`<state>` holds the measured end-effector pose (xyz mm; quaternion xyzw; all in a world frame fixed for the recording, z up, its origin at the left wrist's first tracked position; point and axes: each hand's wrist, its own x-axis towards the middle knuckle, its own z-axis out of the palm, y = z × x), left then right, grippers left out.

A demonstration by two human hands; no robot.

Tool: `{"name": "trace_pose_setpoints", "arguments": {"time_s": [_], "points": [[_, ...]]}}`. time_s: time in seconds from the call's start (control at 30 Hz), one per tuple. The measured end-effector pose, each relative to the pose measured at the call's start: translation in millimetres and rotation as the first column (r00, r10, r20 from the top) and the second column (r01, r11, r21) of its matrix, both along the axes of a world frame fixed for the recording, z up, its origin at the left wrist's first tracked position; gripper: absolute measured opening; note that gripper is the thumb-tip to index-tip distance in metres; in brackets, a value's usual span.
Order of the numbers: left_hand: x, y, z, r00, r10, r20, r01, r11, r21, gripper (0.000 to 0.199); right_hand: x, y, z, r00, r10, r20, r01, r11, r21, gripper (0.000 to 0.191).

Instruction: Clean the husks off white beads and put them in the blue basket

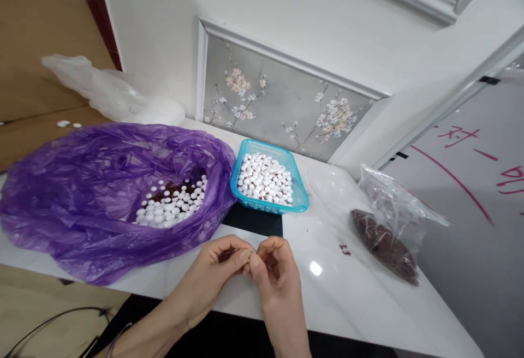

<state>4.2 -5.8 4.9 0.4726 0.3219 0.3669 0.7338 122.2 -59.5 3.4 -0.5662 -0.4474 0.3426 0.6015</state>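
My left hand (223,262) and my right hand (276,270) meet at the fingertips above the near edge of the table. Both are closed in a pinch, thumbs against forefingers. Whatever lies between the fingertips is too small and covered to name. Just beyond them stands a turquoise plastic basket (301,200) full of small white balls (266,180), with reddish-brown bits showing between them. To the left, a large open purple plastic bag (102,238) holds more white balls (164,216) and some dark brown material (174,190).
A clear bag of brown material (385,243) lies at the right, with loose brown scraps (345,249) near it. A whiteboard (462,194) leans at the right. Behind stand a flowered wall panel (270,101), a white plastic bag (123,96) and cardboard (36,47).
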Motion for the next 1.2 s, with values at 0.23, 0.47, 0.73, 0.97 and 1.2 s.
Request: {"name": "trace_pose_setpoints", "arguments": {"time_s": [0.23,0.47,0.73,0.97,1.2], "points": [[-3.0,0.6,1.2,0.981,0.011,0.196,0.027,0.981,-0.190,0.017,9.9,-2.4,-13.4,0.998,-0.051,-0.039,0.053,0.997,0.048,0.014],[-5.1,1.6,-5.6,0.984,0.053,0.171,-0.024,0.986,-0.167,0.019,10.2,-8.9,-22.4,0.995,-0.071,0.072,0.071,0.997,0.009,0.017],[-4.6,-2.1,-4.7,0.970,0.097,0.225,-0.086,0.995,-0.056,0.005,9.8,-10.2,-25.0,0.992,-0.035,0.122,0.038,0.999,-0.023,0.017],[-10.2,-2.2,-6.3,0.941,0.085,0.326,0.023,0.949,-0.314,0.014,9.8,-8.2,-21.6,0.987,-0.022,0.160,0.024,1.000,-0.010,0.017],[-16.7,-8.6,8.4,0.823,0.103,0.558,0.219,0.850,-0.479,0.018,9.6,-9.4,-24.4,0.973,0.024,0.228,-0.017,0.999,-0.033,0.014]]}}
